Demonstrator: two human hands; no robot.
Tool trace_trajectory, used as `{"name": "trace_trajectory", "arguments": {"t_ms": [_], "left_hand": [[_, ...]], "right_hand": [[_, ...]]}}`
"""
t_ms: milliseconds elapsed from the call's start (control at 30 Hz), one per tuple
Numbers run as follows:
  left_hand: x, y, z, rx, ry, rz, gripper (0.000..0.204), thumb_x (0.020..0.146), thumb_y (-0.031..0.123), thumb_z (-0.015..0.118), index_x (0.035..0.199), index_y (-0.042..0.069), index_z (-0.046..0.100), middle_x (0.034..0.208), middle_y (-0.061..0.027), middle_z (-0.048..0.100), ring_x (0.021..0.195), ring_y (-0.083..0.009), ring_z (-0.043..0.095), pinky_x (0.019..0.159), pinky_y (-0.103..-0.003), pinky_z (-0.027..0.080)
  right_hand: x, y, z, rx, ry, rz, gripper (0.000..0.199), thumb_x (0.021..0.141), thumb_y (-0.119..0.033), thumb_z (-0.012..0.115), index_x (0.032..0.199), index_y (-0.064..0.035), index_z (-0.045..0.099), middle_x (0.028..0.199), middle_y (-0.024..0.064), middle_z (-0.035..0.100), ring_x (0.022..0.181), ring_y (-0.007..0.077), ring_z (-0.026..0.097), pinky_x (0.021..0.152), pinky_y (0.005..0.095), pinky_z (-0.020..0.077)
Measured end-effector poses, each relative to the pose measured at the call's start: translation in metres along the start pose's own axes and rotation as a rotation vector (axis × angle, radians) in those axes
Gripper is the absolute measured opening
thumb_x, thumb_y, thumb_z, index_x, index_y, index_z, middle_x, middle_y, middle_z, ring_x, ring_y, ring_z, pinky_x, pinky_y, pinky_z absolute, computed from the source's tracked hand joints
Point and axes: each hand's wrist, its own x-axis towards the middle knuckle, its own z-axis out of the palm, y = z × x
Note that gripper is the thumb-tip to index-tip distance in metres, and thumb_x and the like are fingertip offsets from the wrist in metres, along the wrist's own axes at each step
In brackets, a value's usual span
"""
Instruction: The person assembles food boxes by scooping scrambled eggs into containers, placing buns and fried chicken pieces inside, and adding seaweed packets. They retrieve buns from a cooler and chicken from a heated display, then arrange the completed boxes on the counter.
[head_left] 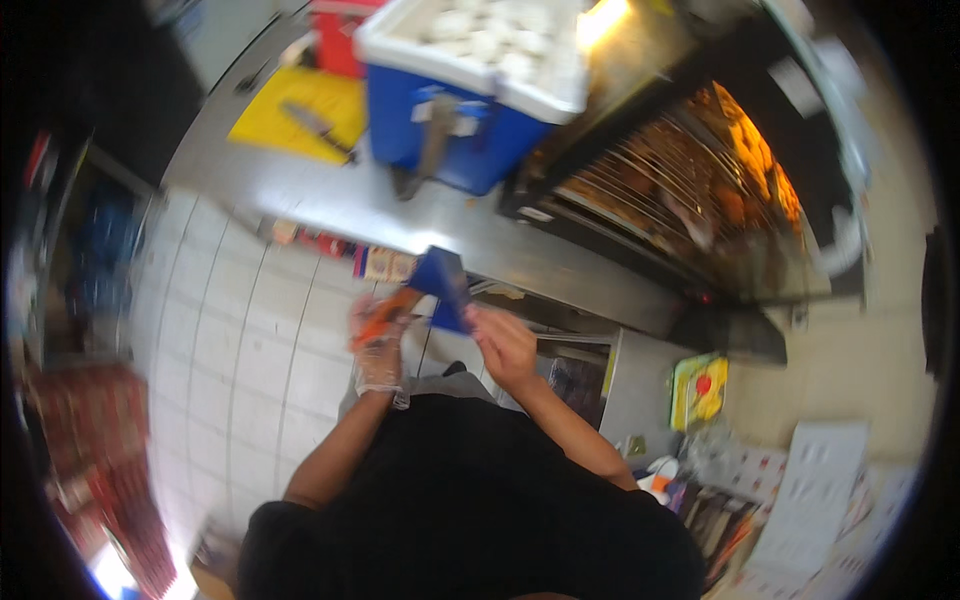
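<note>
"How is the left hand (384,355)?"

"It is up in front of the tummy, with the arm bent. It has a see-through glove (376,376) on. Its fingers are closed around an orange thing (377,322)."

"And the right hand (507,345)?"

"That one has no glove. Its arm comes in from the right and bends toward the middle. The fingers are curled in, holding the low end of a blue thing (430,270). It is flat and blurry, so I can't tell what it is."

"Where are those two things?"

"Between the hands, in front of the steel bench (256,188). The orange one points up at the blue one. I can't tell if they touch."

"Let's count! How many orange things?"

"One. I see two blue patches by the hands, but I can't tell if they are one thing or two."

"What is on the bench?"

"One yellow board (262,125) with one knife (308,118) lying on it. One red box (340,42). One blue cooler (405,135) with a white rim, and lots of white lumps (480,28) in it, too blurry to count. Beside it is one glowing cabinet (622,135) with wire racks."
</note>
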Motion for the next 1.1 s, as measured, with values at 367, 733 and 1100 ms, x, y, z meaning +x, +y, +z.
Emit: {"name": "trace_trajectory", "arguments": {"t_ms": [367, 733, 1100], "left_hand": [[-0.028, -0.035, 0.143, 0.047, -0.449, 0.145, 0.024, 0.089, 0.009, 0.061, 0.108, 0.001, 0.05, 0.102, -0.0105, 0.058, 0.094, -0.0168, 0.057, 0.083, -0.029, 0.046], [-0.008, -0.137, 0.215, 0.1, -0.438, -0.568, 0.067, 0.088, 0.031, 0.062, 0.14, 0.006, 0.028, 0.122, -0.0111, 0.051, 0.097, -0.0178, 0.055, 0.079, -0.03, 0.046], [-0.011, -0.111, 0.193, 0.876, -0.932, 0.623, 0.082, 0.072, 0.013, 0.07, 0.143, 0.009, 0.029, 0.143, -0.0252, 0.027, 0.132, -0.0392, 0.029, 0.109, -0.045, 0.026]], "right_hand": [[-0.057, 0.034, -0.045, -0.188, 0.792, 0.47, 0.078, 0.075, -0.024, 0.071, 0.136, 0.0022, 0.03, 0.133, 0.0252, 0.033, 0.125, 0.0403, 0.031, 0.105, 0.0467, 0.026], [-0.114, 0.214, 0.001, 0.033, 1.045, 0.856, 0.049, 0.073, 0.004, 0.063, 0.12, 0.0002, 0.047, 0.119, 0.0175, 0.047, 0.101, 0.0245, 0.055, 0.08, 0.033, 0.0491], [-0.129, 0.104, -0.067, 0.659, 0.698, 0.764, 0.047, 0.081, -0.003, 0.061, 0.124, 0.0029, 0.043, 0.103, 0.0099, 0.058, 0.091, 0.016, 0.057, 0.079, 0.0291, 0.0479]]}}
